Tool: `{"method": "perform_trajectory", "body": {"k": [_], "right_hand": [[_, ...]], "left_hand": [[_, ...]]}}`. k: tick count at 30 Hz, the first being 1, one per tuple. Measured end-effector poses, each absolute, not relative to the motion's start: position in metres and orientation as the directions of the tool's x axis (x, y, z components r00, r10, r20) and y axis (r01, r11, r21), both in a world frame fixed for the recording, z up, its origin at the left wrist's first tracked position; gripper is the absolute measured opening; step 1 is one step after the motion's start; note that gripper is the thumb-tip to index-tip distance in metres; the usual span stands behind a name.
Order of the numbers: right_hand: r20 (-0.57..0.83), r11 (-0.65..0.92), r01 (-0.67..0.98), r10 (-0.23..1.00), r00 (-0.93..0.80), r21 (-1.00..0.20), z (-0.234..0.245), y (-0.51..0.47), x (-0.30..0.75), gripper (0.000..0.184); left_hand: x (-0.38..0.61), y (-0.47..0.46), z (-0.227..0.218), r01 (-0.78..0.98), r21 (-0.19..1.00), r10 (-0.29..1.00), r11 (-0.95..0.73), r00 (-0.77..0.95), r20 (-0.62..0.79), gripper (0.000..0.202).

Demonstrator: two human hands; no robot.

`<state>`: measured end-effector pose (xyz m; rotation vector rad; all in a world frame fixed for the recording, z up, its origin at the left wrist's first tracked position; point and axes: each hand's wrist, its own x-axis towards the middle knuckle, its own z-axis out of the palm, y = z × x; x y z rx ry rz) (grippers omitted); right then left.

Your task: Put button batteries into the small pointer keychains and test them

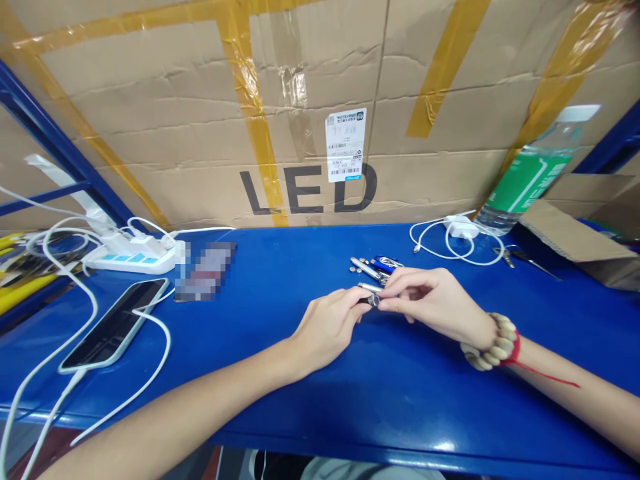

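Just in front of me, my left hand [325, 325] is closed, its thumb and fingertips pinching a small silvery metal tube [373, 301] with a round end. My right hand [440, 303], also closed, pinches at the other side of this tube, so the fingers of both hands nearly meet. Fingers cover much of the tube. Close behind the fingertips lie a slim silver penlight-like tube [365, 268], a blue one [385, 261] with a metal ring, and several small round pieces like button cells [353, 269]. Another short silver piece [369, 287] shows right beside the fingers.
On the blue table [280, 267], a phone [117, 327] with white cables and a power strip [135, 257] sit left, near a blurred flat item [205, 272]. A water bottle [540, 173], white charger [460, 227], scissors [535, 261] and cardboard [570, 230] stand right. A large carton [200, 133] walls the back.
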<state>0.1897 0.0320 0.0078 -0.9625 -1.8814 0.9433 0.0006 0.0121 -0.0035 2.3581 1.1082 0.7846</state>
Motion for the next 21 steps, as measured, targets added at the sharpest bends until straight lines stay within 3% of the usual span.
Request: {"method": "perform_trajectory", "body": {"k": [4, 8, 11, 16, 21], "right_hand": [[0.323, 0.442, 0.253, 0.858, -0.399, -0.861, 0.0041, 0.0327, 0.1898, 0.016], [0.480, 0.618, 0.287, 0.766, -0.427, -0.732, 0.0066, 0.0330, 0.1916, 0.011], [0.502, 0.661, 0.322, 0.736, -0.454, -0.678, 0.0098, 0.0326, 0.1925, 0.011], [0.415, 0.559, 0.359, 0.815, -0.404, -0.748, 0.0101, 0.0301, 0.1905, 0.018], [0.193, 0.314, 0.346, 0.920, -0.342, -0.884, 0.0091, 0.0281, 0.1889, 0.025]], "left_hand": [[0.0004, 0.0132, -0.0050, 0.522, 0.636, 0.803, -0.569, 0.519, 0.292, 0.018], [0.0011, 0.0138, -0.0051, 0.501, 0.683, 0.813, -0.531, 0.528, 0.245, 0.016], [0.0017, 0.0145, -0.0051, 0.500, 0.685, 0.810, -0.530, 0.538, 0.234, 0.018], [0.0028, 0.0160, -0.0056, 0.491, 0.696, 0.815, -0.525, 0.525, 0.245, 0.019], [0.0035, 0.0153, -0.0052, 0.470, 0.712, 0.821, -0.522, 0.504, 0.269, 0.023]]}}
